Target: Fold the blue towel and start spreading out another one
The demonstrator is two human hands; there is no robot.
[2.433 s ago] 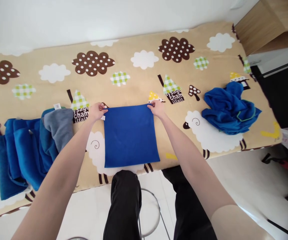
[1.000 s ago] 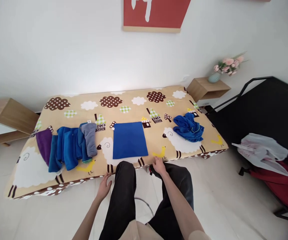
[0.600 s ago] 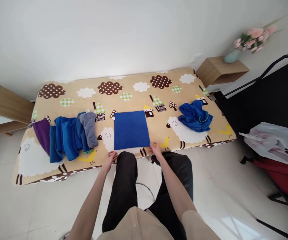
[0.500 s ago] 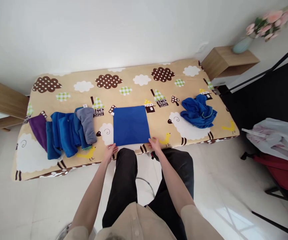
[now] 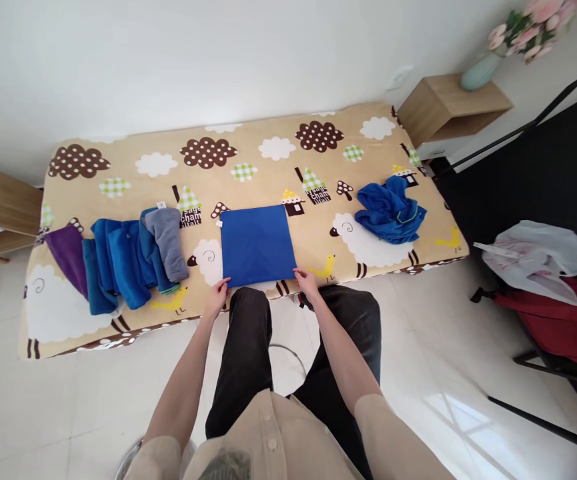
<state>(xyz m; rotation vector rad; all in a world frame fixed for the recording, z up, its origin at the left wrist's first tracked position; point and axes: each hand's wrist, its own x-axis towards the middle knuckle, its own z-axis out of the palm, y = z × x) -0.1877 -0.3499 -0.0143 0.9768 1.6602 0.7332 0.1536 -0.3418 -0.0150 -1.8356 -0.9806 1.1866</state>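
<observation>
Head view: left hand (image 5: 217, 294) and right hand (image 5: 306, 281) each pinched 1 near corner of the flat blue cloth (image 5: 257, 244) (fingers closed on it) on the patterned mattress (image 5: 268, 170).

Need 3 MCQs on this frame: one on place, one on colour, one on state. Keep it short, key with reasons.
1. Where does the crumpled blue cloth lie relative to the flat blue cloth?
A. on the person's right of it
B. on the person's left of it
C. on top of it

2. What colour is the cloth at the far left end of the folded row?
A. yellow
B. purple
C. white

3. How do the left hand and right hand stand?
A. both raised in the air, clear of the bed
B. both resting on the person's knees
C. each at a near corner of the flat blue cloth

Key: 1 A, it sits by the sheep print toward the wooden shelf. 2 B, the purple cloth ends the row. 3 C, fingers meet both near corners.
</observation>
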